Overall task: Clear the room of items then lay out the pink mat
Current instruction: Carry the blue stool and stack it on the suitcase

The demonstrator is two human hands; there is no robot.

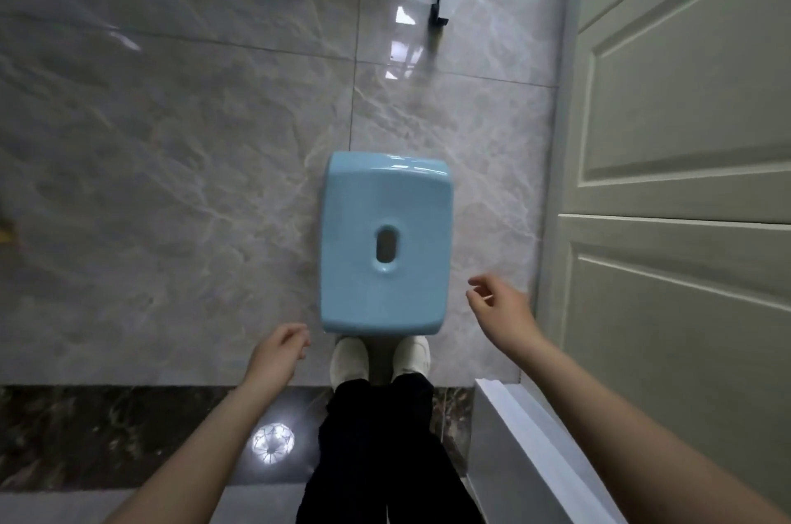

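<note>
1. Blue stool [384, 243] upright on the glossy tiled floor [171, 181], just ahead of two white shoes [349, 358], its near edge above the toes.
2. Left hand [278, 354] loosely curled, holding nothing, just beside the stool's near left corner and not touching it.
3. Right hand [498, 311] relaxed and empty, fingers part-bent, near the stool's right side, a gap between.
4. Pink mat nowhere in view; cannot tell where it lies.
5. Probably the clearing stage, with the stool likely next to be lifted.
6. Risk: smooth plastic and rounded edges, so a grip by the sides alone could slip; the oval slot [386, 248] in the seat looks a surer hold.
7. Risk: floor shiny, perhaps slick, with toes right under the near edge; a dropped stool would land on the feet.
8. Risk: panelled door [685, 138] close on the right, so a swing that way could knock it.
9. White rail with a black foot [437, 16] farther ahead; worth avoiding on a forward carry.
10. Open room mostly to the left and ahead-left; a white ledge [513, 416] crowds the near right, and a dark stone strip [107, 429] crosses the floor under the legs.
</note>
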